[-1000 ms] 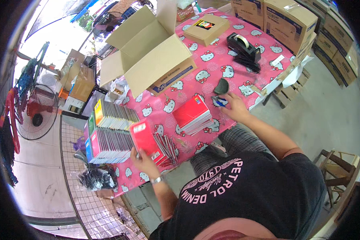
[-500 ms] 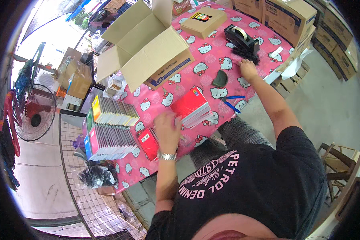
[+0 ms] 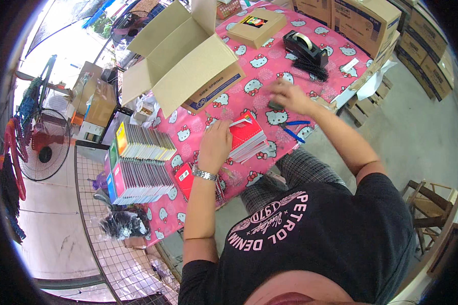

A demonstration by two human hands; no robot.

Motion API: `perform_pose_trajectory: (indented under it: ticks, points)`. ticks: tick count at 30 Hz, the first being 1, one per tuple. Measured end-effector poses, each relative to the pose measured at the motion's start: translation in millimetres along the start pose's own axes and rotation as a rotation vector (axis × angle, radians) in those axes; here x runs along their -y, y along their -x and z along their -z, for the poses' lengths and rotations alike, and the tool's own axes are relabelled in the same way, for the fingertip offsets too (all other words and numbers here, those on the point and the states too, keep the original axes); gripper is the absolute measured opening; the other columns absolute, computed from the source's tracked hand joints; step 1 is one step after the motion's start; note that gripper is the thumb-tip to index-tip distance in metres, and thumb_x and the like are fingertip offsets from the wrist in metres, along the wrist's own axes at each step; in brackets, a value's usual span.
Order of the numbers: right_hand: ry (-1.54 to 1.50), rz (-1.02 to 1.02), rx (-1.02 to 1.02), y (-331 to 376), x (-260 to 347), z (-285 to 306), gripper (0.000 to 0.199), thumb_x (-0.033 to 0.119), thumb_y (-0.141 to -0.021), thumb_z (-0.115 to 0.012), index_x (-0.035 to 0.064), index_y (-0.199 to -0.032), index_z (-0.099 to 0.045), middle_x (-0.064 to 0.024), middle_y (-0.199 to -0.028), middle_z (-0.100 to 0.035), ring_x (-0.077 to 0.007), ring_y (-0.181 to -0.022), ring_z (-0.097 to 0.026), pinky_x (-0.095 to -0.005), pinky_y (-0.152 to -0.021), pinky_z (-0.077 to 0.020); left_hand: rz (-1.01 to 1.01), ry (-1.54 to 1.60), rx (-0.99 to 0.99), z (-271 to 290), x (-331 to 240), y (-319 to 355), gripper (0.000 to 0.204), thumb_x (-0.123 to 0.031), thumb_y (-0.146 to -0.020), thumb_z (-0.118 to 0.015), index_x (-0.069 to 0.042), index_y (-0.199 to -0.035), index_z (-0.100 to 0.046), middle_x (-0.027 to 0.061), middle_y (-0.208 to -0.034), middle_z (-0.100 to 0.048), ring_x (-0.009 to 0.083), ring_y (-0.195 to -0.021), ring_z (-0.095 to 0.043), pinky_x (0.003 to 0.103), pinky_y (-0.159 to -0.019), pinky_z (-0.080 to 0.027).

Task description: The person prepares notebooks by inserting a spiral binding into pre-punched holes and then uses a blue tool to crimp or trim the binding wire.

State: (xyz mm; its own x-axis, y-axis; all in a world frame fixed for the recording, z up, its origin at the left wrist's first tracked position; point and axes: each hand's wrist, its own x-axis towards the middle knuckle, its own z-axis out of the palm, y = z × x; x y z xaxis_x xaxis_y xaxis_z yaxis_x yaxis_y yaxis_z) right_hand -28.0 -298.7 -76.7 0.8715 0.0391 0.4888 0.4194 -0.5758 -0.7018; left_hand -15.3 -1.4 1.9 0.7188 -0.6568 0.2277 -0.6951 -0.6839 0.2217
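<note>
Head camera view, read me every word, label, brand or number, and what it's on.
I won't copy printed words, but here's where they stand.
Black shirt: pink lettering, readable.
Open carton: dark lettering on its side, readable.
Brown cartons at upper right: print too small to read.
Red notebooks: white label, too small to read.

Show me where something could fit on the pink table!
Bare tablecloth lies between the open carton, closed box and tape dispenser. It's crowded near the left hand, with a red notebook stack and packed rows of spiral notebooks.
</note>
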Motion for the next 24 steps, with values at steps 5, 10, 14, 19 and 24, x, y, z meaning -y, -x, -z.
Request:
perform_pose_trajectory:
  ticks: [5,10,14,19,24]
  points:
    - [-0.068,0.051,0.05,-9,55,-25,0.024,0.028,-0.086,-0.064,0.0185,-0.107,-0.07,-0.0055,-0.093,-0.062,-0.0263,-0.099,-0.057,-0.0429,-0.078,-0.0413,-0.019,-0.186,-0.251,-19,-13,-14,0.024,-0.027,-0.091,-0.053,-0.006,-0.102,-0.058,0.0115,-0.097,-0.061,0.0306,-0.097,-0.055,0.045,-0.087,-0.038]
    - [-0.032,0.089,-0.082,-13,64,-35,0.019,0.019,-0.08,-0.069,0.0174,-0.1,-0.07,-0.0052,-0.089,-0.059,-0.0263,-0.094,-0.056,-0.0428,-0.079,-0.0402,0.008,-0.193,-0.245,-27,-9,-15,0.028,-0.033,-0.093,-0.053,-0.007,-0.101,-0.058,0.0109,-0.097,-0.06,0.0293,-0.097,-0.054,0.044,-0.086,-0.036]
    - [-0.116,0.165,-0.032,-13,72,-35,0.023,0.009,-0.076,-0.07,0.0132,-0.099,-0.068,-0.0067,-0.089,-0.059,-0.0282,-0.091,-0.058,-0.0427,-0.078,-0.0438,0.001,-0.194,-0.255,-27,-9,-13,0.029,-0.035,-0.094,-0.052,-0.007,-0.1,-0.058,0.0101,-0.096,-0.06,0.029,-0.095,-0.054,0.044,-0.085,-0.036]
    - [-0.339,0.062,0.063,-10,70,-31,0.024,0.002,-0.077,-0.068,0.0078,-0.1,-0.067,-0.0094,-0.09,-0.061,-0.0295,-0.088,-0.06,-0.0391,-0.079,-0.0481,-0.027,-0.201,-0.293,-27,-12,-12,0.026,-0.032,-0.093,-0.056,-0.007,-0.101,-0.06,0.0093,-0.094,-0.062,0.0272,-0.091,-0.056,0.042,-0.081,-0.036]
    - [-0.233,0.023,0.014,-11,84,-21,0.02,0.004,-0.081,-0.067,0.0054,-0.1,-0.067,-0.0112,-0.092,-0.062,-0.0254,-0.089,-0.061,-0.0366,-0.079,-0.0491,-0.026,-0.191,-0.298,-28,-11,-10,0.027,-0.033,-0.093,-0.055,-0.008,-0.1,-0.061,0.0085,-0.093,-0.061,0.0267,-0.091,-0.055,0.042,-0.083,-0.036]
